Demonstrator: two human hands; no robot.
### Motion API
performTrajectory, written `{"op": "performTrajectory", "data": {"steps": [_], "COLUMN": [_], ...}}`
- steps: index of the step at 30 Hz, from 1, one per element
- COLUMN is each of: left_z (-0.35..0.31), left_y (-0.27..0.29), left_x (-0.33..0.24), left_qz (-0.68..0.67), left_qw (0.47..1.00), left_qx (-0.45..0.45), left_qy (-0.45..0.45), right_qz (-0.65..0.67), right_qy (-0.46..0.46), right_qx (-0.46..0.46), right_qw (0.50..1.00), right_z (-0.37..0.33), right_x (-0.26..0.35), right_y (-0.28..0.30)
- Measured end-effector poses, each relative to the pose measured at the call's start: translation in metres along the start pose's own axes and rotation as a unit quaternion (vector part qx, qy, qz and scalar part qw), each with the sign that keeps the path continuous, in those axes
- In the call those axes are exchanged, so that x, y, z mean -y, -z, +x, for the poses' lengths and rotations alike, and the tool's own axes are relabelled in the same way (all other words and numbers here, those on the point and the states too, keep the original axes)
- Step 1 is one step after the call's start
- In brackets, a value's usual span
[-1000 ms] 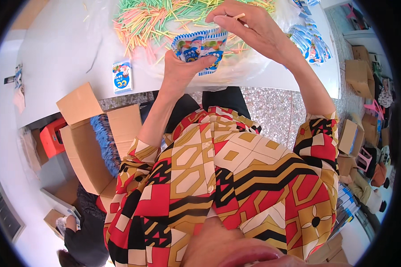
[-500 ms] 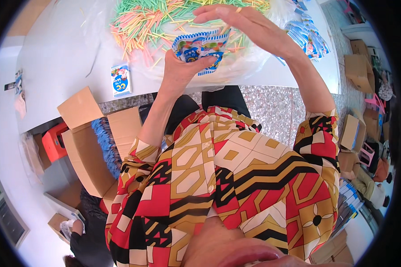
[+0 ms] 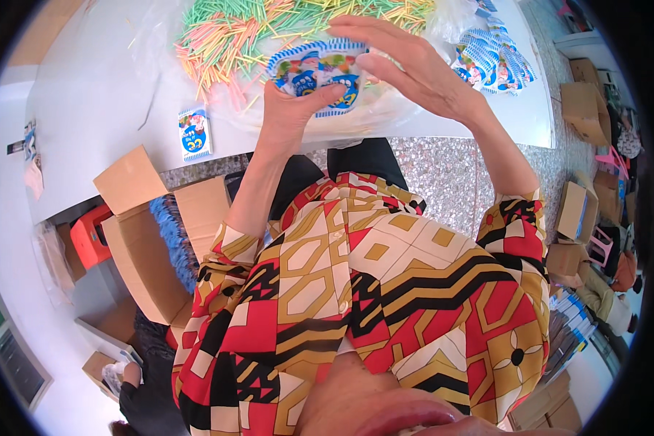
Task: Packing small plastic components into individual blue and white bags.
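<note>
My left hand [image 3: 287, 112] is closed around a blue-and-white printed packet [image 3: 320, 80], thumb across its front, above the near side of the table. My right hand [image 3: 421, 73] is beside the packet's right edge. Its fingers are stretched out and apart from the thumb, whose tip is close to the packet's upper corner; whether it touches cannot be made out. Behind the packet, a heap of thin green, yellow and pink sticks [image 3: 225, 43] is spread on clear plastic sheeting [image 3: 392, 109]. The packet's back and my left fingers are hidden.
Several similar packets [image 3: 498, 65] lie piled at the table's right end. One small packet [image 3: 195, 134] lies near the front edge of the white table [image 3: 109, 94]. An open cardboard box [image 3: 142, 254] holding blue-edged contents stands left of my lap, beside an orange-red object [image 3: 91, 236].
My right hand has moved down and closer to the packet's right edge. The packet has tipped and shifted slightly left and up in my left hand.
</note>
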State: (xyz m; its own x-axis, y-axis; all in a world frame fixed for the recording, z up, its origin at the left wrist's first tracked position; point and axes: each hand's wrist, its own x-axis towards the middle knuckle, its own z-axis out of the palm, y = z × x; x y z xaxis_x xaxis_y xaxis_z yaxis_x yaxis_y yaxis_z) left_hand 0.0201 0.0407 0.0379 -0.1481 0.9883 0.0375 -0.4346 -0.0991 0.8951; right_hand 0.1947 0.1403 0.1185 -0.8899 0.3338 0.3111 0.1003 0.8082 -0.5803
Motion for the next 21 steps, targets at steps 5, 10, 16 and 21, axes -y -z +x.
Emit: {"op": "performTrajectory", "data": {"steps": [5, 10, 16, 21], "left_z": [-0.003, -0.005, -0.012, -0.012], "left_y": [0.001, -0.014, -0.014, -0.003], "left_x": [-0.004, 0.002, 0.016, 0.019], "left_qz": [-0.012, 0.009, -0.093, -0.065], "left_qw": [0.999, 0.999, 0.985, 0.985], "left_qx": [-0.04, -0.015, -0.08, -0.046], "left_qy": [0.003, 0.042, 0.121, 0.151], "right_qz": [0.314, 0.276, 0.283, 0.233], "right_qy": [-0.104, -0.154, -0.212, -0.193], "right_qx": [-0.276, -0.161, -0.275, -0.462], "right_qw": [0.902, 0.935, 0.894, 0.834], "right_z": [-0.007, -0.041, -0.072, -0.127], "right_x": [-0.008, -0.023, -0.014, -0.031], "right_y": [-0.026, -0.045, -0.051, -0.029]}}
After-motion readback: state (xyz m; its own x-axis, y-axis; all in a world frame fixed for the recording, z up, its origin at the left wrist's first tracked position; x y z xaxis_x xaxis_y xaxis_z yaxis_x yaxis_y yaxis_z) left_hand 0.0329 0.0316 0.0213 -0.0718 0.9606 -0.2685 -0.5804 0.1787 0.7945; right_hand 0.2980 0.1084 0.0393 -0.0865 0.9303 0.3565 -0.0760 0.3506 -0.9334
